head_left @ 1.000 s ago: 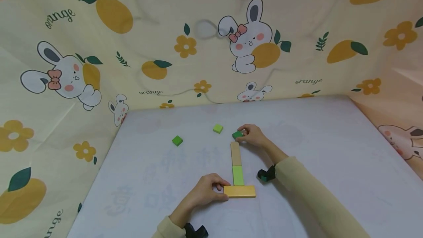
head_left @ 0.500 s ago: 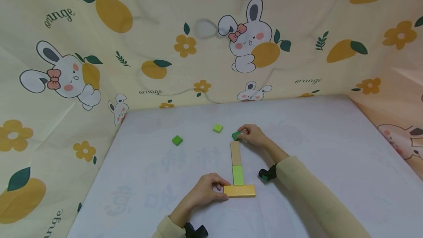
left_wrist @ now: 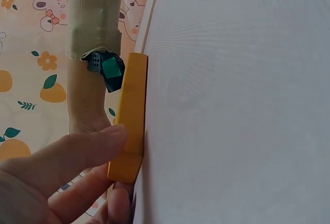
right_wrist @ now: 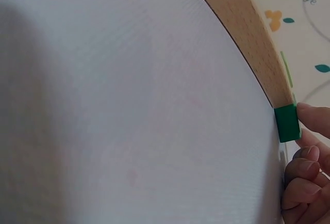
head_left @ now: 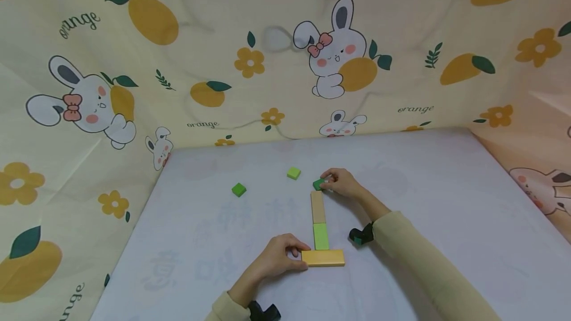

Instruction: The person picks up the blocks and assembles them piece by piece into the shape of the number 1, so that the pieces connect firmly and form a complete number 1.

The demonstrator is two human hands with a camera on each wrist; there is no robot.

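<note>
My left hand (head_left: 277, 257) pinches the left end of a yellow rectangular block (head_left: 327, 258), thumb on the near side. In the left wrist view, that yellow block (left_wrist: 133, 100) lies along the white surface. A light green block (head_left: 321, 236) meets its far side, followed by a natural wood block (head_left: 317, 207) in line. At the far end of this row, my right hand (head_left: 341, 183) holds a small dark green block (head_left: 317, 184) between thumb and fingers. The right wrist view has the dark green block (right_wrist: 287, 123) right at the wood block's end (right_wrist: 252, 38).
Two small loose blocks lie on the white table (head_left: 200, 232): a lime green block (head_left: 293, 173) left of my right hand, and a mid green block (head_left: 239, 189) farther left. A patterned cloth (head_left: 267, 63) hangs behind the table. Black wrist devices (head_left: 361, 235) sit near both sleeves.
My right hand has shifted the dark green block very slightly left and nearer, in line with the wood block's far end. My left hand stays on the yellow block.
</note>
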